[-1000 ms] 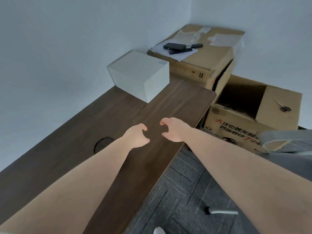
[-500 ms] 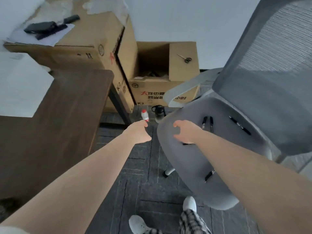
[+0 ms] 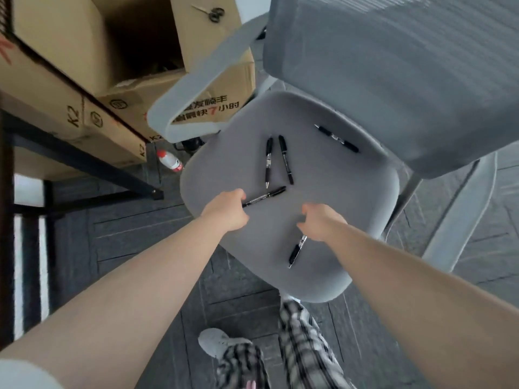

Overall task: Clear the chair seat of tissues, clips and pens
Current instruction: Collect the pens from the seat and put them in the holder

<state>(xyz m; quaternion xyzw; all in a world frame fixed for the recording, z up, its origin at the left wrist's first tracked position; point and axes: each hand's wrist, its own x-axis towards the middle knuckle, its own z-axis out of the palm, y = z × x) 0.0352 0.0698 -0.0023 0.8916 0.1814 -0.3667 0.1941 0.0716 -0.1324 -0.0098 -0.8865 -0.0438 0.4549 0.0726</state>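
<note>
Carpet tiles underlie a grey chair seat bearing pens — left hand curled at one pen; right hand loosely open, empty.

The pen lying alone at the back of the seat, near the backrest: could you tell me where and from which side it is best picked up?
Pinch that pen around the middle of its barrel, fingers across its width, coming straight down from above. It lies flat on the seat, apart from the other pens, and the backrest looms just behind it, so an approach from the front edge seems safest.
</note>
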